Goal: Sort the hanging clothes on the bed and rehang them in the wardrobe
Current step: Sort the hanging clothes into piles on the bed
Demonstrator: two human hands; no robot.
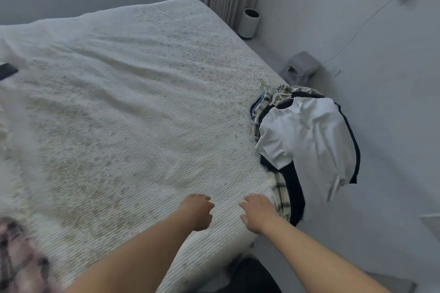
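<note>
A pile of clothes on hangers lies at the right edge of the bed [133, 107]. On top is a white short-sleeved shirt [309, 135], over dark garments [294, 188] and a plaid shirt [282, 195]. The white hanger hooks [269, 89] bunch at the far end of the pile. My left hand [197, 210] hovers over the bedspread with fingers curled, holding nothing. Just to its right, my right hand [258, 211] is beside the plaid shirt's near end with fingers loosely bent, holding nothing.
A white ribbed bin [250, 22] stands by the curtain. On the floor beside the bed is a grey stool [301, 65] with a cable running up the wall. A dark phone [6, 71] lies at the bed's left. Plaid fabric [21, 257] shows at bottom left.
</note>
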